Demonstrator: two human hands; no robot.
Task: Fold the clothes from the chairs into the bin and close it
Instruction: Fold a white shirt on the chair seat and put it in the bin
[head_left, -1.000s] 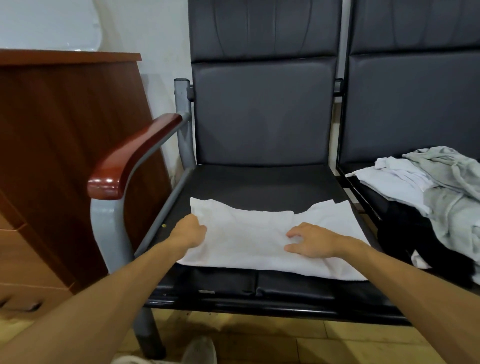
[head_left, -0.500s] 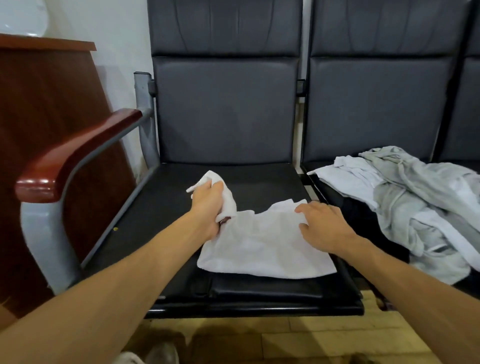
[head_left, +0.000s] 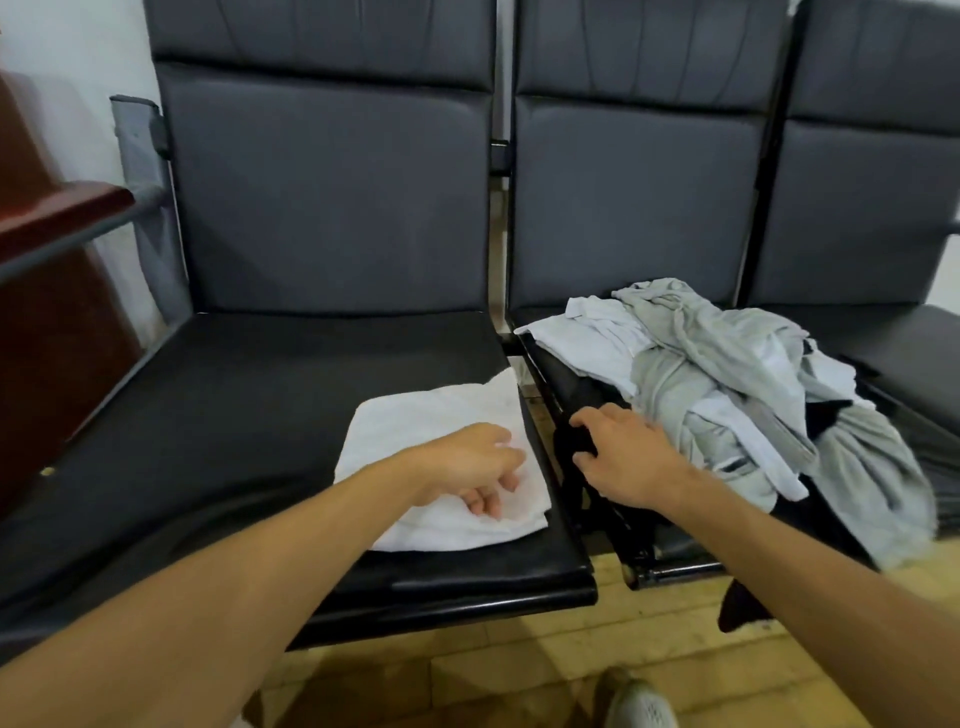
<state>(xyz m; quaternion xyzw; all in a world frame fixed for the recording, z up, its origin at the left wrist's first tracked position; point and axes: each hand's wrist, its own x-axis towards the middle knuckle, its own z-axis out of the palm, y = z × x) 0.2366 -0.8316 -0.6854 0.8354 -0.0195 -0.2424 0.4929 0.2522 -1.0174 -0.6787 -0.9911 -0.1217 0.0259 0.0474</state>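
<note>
Cloth (head_left: 426, 421), white and folded, lies under your slack left hand (head_left: 467, 462); at three o'clock your right hand (head_left: 623, 457) grips black fabric (head_left: 569, 441) (at the seat edge (head_left: 545, 371)).

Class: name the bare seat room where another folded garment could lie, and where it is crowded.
Free: the left seat between the armrest and the folded white cloth under the left hand. Crowded: the middle seat, heaped with clothes, right hand pinching a black garment.

Black left seat (head_left: 234, 415) bearing folded white cloth (head_left: 415, 431), neighbouring seat (head_left: 566, 384) heaped with grey and white clothes (head_left: 727, 374)
</note>
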